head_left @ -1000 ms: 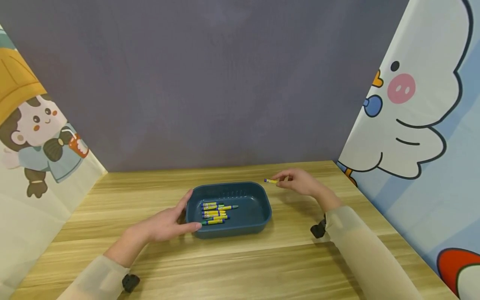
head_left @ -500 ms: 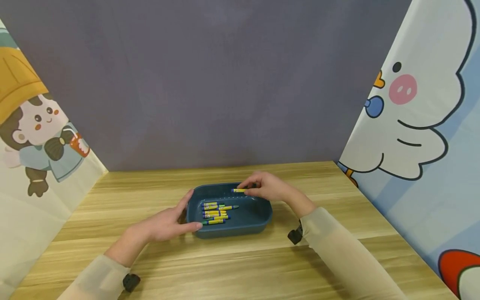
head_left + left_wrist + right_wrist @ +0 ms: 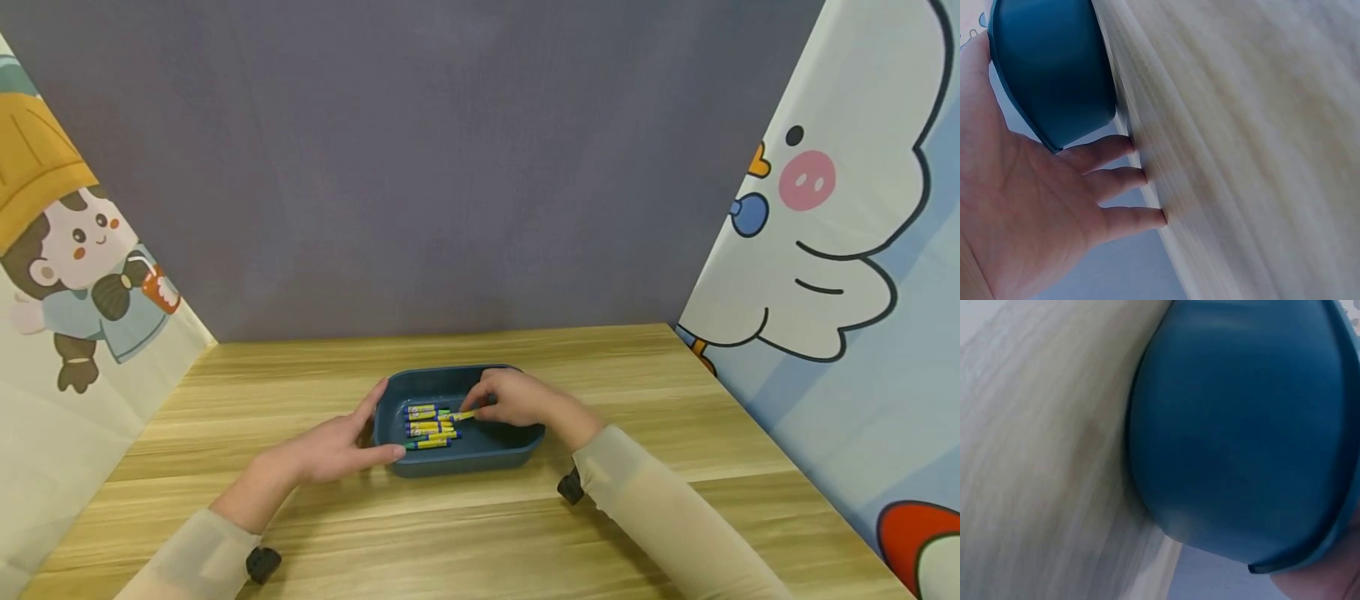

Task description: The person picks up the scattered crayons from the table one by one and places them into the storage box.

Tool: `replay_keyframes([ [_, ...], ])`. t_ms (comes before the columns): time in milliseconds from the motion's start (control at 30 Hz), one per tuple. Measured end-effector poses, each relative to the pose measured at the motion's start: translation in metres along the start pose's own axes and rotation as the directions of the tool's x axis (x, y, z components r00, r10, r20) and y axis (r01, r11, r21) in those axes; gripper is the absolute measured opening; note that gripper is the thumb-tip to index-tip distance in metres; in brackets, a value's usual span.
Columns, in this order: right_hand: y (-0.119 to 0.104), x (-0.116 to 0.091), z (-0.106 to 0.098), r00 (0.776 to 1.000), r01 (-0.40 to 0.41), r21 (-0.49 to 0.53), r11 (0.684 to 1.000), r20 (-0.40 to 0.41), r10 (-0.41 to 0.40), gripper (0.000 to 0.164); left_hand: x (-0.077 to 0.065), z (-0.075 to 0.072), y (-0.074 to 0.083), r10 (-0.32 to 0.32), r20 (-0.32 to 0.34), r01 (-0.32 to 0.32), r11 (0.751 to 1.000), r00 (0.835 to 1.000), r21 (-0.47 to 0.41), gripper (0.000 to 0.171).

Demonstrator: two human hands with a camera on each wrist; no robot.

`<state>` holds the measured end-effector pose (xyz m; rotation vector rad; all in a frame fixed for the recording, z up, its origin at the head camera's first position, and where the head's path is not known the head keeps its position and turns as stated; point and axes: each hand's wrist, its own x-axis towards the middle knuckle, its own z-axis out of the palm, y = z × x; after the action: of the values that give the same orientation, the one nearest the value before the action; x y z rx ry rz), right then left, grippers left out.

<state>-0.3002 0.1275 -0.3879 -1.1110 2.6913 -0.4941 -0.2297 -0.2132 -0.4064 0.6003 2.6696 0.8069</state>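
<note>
A dark blue plastic basket [image 3: 465, 465] stands on the table, and several yellow-wrapped crayons [image 3: 427, 426] lie in its left half. My left hand [image 3: 330, 450] rests against the basket's left end, thumb on the near rim. In the left wrist view three straight fingers [image 3: 1124, 179] touch the tabletop beside the basket wall [image 3: 1060, 69]. Inside the basket, my right hand [image 3: 517, 397] pinches one yellow crayon [image 3: 465, 416] just right of the others. The right wrist view shows mostly the basket's outer wall [image 3: 1235, 437]; the held crayon is hidden there.
The wood-grain table [image 3: 480, 533] runs up to a grey back panel [image 3: 450, 167]. Printed cartoon panels stand on the left [image 3: 150, 375] and on the right [image 3: 862, 400].
My right hand has carried the crayon from right of the basket leftward over the rim and down inside, near the other crayons. The left hand and the basket have stayed put.
</note>
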Motion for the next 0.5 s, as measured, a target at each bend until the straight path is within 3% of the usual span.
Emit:
replay_keyframes([
  [200, 0.0004, 0.0024, 0.005, 1.0, 0.004, -0.089, 0.996, 0.002, -0.003, 0.023, -0.0009, 0.0001, 0.0004, -0.003, 0.001, 0.003, 1.0, 1.0, -0.001, 0.118],
  [500, -0.0002, 0.0012, 0.0072, 0.999, -0.047, -0.13, 0.99, -0.015, 0.046, 0.022, -0.0009, -0.0001, 0.0004, 0.0, 0.003, 0.0, 1.0, 1.0, -0.007, 0.118],
])
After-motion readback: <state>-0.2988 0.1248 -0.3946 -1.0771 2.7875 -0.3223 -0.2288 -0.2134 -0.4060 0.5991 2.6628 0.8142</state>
